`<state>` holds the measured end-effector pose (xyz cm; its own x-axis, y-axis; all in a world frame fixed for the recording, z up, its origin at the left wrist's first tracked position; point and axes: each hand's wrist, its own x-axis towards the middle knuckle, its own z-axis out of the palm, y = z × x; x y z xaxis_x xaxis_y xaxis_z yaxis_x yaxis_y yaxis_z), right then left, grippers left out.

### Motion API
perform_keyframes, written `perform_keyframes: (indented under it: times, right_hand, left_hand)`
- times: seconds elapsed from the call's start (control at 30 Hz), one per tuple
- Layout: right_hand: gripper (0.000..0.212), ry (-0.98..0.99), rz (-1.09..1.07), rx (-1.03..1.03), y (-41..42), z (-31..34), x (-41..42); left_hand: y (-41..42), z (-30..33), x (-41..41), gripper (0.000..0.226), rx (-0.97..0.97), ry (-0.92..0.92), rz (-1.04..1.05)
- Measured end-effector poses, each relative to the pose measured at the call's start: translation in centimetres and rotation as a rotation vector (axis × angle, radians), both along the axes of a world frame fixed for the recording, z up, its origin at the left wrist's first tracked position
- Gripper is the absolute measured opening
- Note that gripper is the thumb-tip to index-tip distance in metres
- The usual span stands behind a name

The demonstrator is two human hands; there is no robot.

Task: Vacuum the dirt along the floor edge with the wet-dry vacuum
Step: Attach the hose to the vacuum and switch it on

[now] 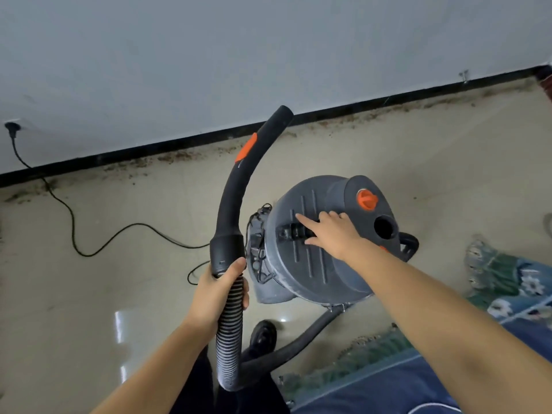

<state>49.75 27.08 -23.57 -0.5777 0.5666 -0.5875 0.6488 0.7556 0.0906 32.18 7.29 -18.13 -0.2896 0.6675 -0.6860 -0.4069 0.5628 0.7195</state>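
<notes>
While the left hand (219, 289) gripped the ribbed hose (230, 330) just below its curved black wand (239, 174), the right hand (331, 233) lay with straight fingers on the lid of the grey wet-dry vacuum (313, 264), at its black handle. Brown dirt (373, 115) lined the floor (119, 294) edge beneath the black skirting (149, 150), beyond the vacuum.

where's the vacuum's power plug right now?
Head view, far left: the plug sits in a wall socket above the black baseboard, its cord trailing across the floor toward the vacuum.
</notes>
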Motion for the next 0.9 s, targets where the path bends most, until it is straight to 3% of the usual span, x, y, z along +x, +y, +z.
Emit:
perform_keyframes:
  times: [0.2, 0.33, 0.73, 0.8, 0.9]
  right_hand:
    - [0.064, 0.101, -0.258, 0.014, 2.5, -0.9, -5.9]
    - [0.065, 0.150, -0.351, 0.048, 5.3, -1.5, -8.2]
    - [0.065, 0.172, -0.621, 0.008, 9.8, -1.6, -10.8]
    - [0.065, 0.231, -0.639, -0.089, 9.4, -1.2, -10.4]
    - [0.053, 0.470, -0.680, -0.226, 8.0, 1.5, -8.1]
  left_hand:
    - [-0.7, 0.2, -2.8, 0.027, 0.027, 0.036, -0.003]
    - [-0.8, 0.1, -5.0, 0.038, 0.054, 0.063, 0.024]
    - [0.1, 0.3, -6.4, 0.024, 0.132, 0.131, -0.029]
    - [0.3, 0.5, -6.0, 0.024, 0.134, 0.125, -0.037]
    - [0.6, 0.8, -5.2, 0.032, 0.133, 0.109, -0.050]
